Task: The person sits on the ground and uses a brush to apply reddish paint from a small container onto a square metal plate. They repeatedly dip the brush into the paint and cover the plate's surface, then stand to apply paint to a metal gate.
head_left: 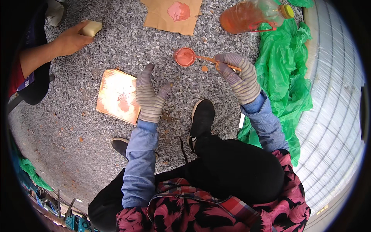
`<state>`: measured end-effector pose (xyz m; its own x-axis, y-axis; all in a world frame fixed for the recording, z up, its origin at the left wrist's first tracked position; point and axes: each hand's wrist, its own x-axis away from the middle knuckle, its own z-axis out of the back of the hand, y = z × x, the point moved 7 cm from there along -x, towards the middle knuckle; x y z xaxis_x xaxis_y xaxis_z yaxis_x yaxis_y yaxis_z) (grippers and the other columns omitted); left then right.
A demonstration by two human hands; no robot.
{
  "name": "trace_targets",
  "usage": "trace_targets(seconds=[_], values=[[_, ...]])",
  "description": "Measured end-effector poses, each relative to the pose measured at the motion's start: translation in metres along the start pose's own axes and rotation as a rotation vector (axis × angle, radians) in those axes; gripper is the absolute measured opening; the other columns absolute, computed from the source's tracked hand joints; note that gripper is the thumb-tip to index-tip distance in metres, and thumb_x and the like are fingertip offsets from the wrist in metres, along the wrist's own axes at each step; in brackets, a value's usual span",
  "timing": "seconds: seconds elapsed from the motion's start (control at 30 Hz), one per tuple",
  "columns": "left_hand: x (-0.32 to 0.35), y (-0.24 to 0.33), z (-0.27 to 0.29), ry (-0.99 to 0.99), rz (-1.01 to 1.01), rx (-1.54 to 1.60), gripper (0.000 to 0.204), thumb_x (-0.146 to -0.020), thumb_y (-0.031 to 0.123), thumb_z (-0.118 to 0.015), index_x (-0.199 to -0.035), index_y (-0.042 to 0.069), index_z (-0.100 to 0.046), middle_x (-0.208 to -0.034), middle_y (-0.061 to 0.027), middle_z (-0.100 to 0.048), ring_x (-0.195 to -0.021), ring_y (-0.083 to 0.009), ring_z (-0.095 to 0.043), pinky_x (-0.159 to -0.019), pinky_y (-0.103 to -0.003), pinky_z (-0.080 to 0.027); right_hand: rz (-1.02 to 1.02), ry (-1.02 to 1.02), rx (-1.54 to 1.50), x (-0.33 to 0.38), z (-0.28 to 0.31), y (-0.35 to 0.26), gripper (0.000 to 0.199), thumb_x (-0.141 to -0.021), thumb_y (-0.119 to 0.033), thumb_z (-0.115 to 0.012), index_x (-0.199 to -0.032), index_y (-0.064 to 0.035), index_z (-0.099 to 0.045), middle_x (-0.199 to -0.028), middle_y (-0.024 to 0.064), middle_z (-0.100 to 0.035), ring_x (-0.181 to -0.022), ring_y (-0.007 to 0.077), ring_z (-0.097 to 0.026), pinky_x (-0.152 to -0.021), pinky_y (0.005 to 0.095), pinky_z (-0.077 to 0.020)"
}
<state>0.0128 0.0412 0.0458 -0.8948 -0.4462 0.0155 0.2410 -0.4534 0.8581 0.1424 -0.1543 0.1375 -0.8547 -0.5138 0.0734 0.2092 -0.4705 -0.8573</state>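
My left hand [148,96], in a striped knit glove, rests open on the speckled floor with its edge on a square tile [118,96] smeared with orange paint. My right hand [241,75], gloved the same way, grips a thin orange-stained brush [208,60]. The brush tip dips into a small round cup of orange paint [184,57] standing on the floor just ahead of both hands.
A plastic bottle of orange liquid [251,15] lies at the top right beside crumpled green plastic sheeting [288,73]. A cardboard piece with an orange blot [174,15] lies at the top. Another person's hand [71,38] holds a pale sponge [92,28] at upper left. My black shoe [201,118] sits below.
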Motion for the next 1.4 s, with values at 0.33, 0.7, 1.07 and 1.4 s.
trace_targets(seconds=[0.33, 0.7, 1.07, 1.4], values=[[-0.049, -0.013, -0.096, -0.218, 0.087, 0.074, 0.078, -0.054, 0.017, -0.082, -0.121, 0.003, -0.045, -0.114, -0.0124, -0.053, -0.105, -0.0236, -0.053, -0.092, -0.034, -0.043, 0.237, -0.186, 0.38, -0.021, -0.039, 0.0, 0.016, -0.079, -0.017, -0.06, -0.09, -0.0064, -0.06, -0.08, 0.0126, -0.063, -0.073, 0.0315, -0.06, -0.064, 0.0383, -0.0489], [-0.051, -0.025, -0.105, -0.195, 0.086, 0.282, 0.064, -0.052, 0.019, -0.079, -0.11, 0.01, -0.054, -0.103, -0.0113, -0.059, -0.096, -0.0298, -0.055, -0.087, -0.037, -0.044, 0.156, -0.156, 0.3, -0.035, -0.039, 0.009, 0.019, -0.078, -0.018, -0.059, -0.092, -0.0053, -0.061, -0.084, 0.014, -0.063, -0.077, 0.0323, -0.061, -0.068, 0.0391, -0.049], [-0.05, -0.029, -0.104, -0.194, 0.11, 0.229, 0.067, -0.05, 0.017, -0.081, -0.11, 0.01, -0.054, -0.104, -0.0106, -0.058, -0.097, -0.0283, -0.055, -0.086, -0.036, -0.045, 0.083, -0.11, 0.332, -0.035, -0.042, 0.002, 0.018, -0.077, -0.017, -0.06, -0.089, -0.0037, -0.061, -0.08, 0.0159, -0.063, -0.072, 0.0326, -0.06, -0.067, 0.0388, -0.0497], [-0.05, -0.027, -0.106, -0.234, 0.119, 0.207, 0.071, -0.054, 0.011, -0.081, -0.116, 0.004, -0.049, -0.109, -0.0098, -0.056, -0.101, -0.0217, -0.055, -0.089, -0.032, -0.045, 0.085, -0.069, 0.261, -0.026, -0.04, 0.013, 0.019, -0.077, -0.017, -0.062, -0.092, -0.0055, -0.061, -0.078, 0.0149, -0.063, -0.07, 0.0325, -0.06, -0.062, 0.0392, -0.0482]])
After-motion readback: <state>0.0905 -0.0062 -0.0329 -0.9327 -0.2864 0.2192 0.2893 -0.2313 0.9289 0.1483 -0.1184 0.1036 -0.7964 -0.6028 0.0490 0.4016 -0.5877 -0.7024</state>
